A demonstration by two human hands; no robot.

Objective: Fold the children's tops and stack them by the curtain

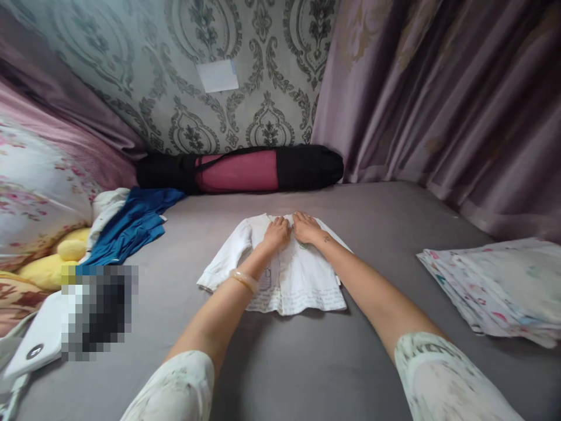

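A small white long-sleeved shirt (pixel 302 280) lies spread on the grey bed sheet (pixel 280 362), its collar toward the wall and its printed hem toward me. My left hand (pixel 277 233) rests flat on the upper part of the shirt, left of the front opening. Close beside it, my right hand (pixel 305 227) lies on the cloth near the collar, fingers stretched out. Neither hand is closed round anything. My right forearm covers much of the shirt's sleeve on that side.
Folded patterned cloths (pixel 495 286) are stacked at the right. A black and pink bag (pixel 239 171) lies along the wall. On the left are a blue garment (pixel 135 225), a yellow plush thing (pixel 52 266), a floral pillow (pixel 39 193) and a white device (pixel 48 327) with a cable.
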